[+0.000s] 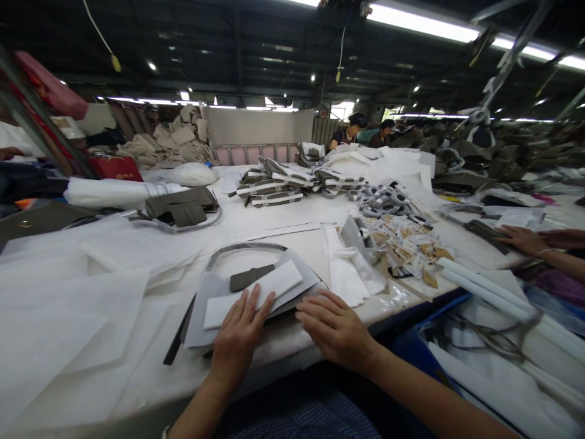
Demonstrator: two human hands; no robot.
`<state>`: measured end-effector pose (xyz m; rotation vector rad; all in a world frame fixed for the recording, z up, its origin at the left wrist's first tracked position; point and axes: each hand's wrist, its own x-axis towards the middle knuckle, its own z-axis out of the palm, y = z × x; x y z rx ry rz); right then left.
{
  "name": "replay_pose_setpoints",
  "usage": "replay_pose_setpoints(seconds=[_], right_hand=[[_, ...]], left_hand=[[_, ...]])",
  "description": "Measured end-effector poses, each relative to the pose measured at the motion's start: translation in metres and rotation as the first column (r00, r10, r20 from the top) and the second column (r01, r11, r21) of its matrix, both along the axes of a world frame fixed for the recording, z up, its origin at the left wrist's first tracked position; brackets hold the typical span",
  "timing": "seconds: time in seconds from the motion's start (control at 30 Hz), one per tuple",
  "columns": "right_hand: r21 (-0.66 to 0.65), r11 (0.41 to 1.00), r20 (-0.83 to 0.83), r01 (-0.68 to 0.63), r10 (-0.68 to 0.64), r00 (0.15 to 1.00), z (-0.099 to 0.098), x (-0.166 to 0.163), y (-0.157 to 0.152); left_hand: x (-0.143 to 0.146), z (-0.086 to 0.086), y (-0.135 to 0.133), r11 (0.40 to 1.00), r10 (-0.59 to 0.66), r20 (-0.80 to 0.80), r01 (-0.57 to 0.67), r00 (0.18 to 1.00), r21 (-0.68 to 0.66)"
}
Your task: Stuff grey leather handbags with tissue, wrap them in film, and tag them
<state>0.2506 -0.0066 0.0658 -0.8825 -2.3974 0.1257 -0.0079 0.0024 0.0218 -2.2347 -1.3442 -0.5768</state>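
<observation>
In front of me lies a dark olive handbag (180,329), mostly covered by a sheet of pale grey paper (200,297). Its wrapped handle (244,247) arches away from me over the table. On the paper rests a folded white foam strip (283,281), partly over the bag's dark tab (242,278). My left hand (241,323) lies on the strip with its fingers stretched out. At the bag's right edge is my right hand (336,326), fingers extended and held close together; whether it touches the bag I cannot tell.
White sheets (68,305) cover the table's left side. Behind are another bag (183,207) and a stack of flat bags (278,180). Tags (406,241) and grey rings (388,198) lie to the right. A blue-edged bin (425,329) stands below, near another person's hand (523,239).
</observation>
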Motion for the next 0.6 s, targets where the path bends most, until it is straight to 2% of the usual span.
replay_pose_setpoints(seconds=[0.1, 0.2, 0.37, 0.6], right_hand=[[0.067, 0.997, 0.121, -0.039, 0.031, 0.992, 0.009, -0.002, 0.021], [0.105, 0.991, 0.197, -0.082, 0.060, 0.979, -0.002, -0.002, 0.041], [0.072, 0.993, 0.129, -0.088, 0.078, 0.989, -0.030, 0.002, 0.045], [0.063, 0.996, 0.091, -0.063, 0.057, 0.994, -0.039, 0.000, 0.040]], left_hand=[[-0.002, 0.001, -0.004, 1.000, -0.016, -0.011, 0.016, 1.000, -0.007], [-0.005, -0.003, -0.007, 0.999, -0.040, -0.053, 0.039, 0.998, -0.015], [-0.004, -0.010, -0.009, 0.999, -0.043, -0.089, 0.040, 0.995, -0.033], [0.002, -0.003, -0.009, 0.996, -0.048, -0.134, 0.038, 0.990, -0.078]])
